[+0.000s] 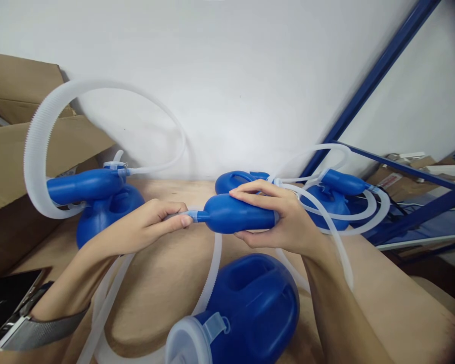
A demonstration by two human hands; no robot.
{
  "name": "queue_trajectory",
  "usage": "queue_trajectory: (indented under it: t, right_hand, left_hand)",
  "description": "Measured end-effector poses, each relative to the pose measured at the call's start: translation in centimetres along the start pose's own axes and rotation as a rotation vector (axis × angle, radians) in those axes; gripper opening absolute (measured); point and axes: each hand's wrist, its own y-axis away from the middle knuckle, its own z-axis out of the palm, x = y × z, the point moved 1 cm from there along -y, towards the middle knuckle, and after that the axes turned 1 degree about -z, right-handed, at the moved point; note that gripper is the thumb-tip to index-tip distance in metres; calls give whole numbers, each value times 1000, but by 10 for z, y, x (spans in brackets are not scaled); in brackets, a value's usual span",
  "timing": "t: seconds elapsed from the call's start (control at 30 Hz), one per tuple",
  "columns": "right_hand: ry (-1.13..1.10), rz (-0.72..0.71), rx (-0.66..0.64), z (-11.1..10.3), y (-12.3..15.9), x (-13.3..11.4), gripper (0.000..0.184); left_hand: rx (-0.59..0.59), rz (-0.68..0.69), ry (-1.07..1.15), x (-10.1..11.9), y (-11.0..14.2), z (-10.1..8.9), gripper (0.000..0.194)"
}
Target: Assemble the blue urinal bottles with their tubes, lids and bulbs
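Observation:
My right hand (pixel 284 220) grips a blue pear-shaped funnel piece (pixel 237 213) around its wide end, holding it level above the table. My left hand (pixel 151 225) pinches a thin translucent tube end (pixel 176 216) right at the funnel's narrow blue nozzle. A thin white tube (pixel 212 270) hangs down from there toward a blue jug with a translucent cap (pixel 246 308) lying on its side just below my hands. A watch with a metal band sits on my left wrist.
A blue jug with a funnel and a wide corrugated white hose (pixel 41 146) stands at the left. Another jug set with coiled tubes (pixel 333 199) lies at the right. Cardboard boxes (pixel 18 101) flank the left. A blue metal rack frame (pixel 379 71) rises at the right. A dark phone (pixel 7 298) lies lower left.

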Motion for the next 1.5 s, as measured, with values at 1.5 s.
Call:
queue_trajectory:
  t: [1.5]
  right_hand:
    - [31,91,275,-11,3,6,51]
  left_hand:
    - [398,-177,189,16,-8,36,50]
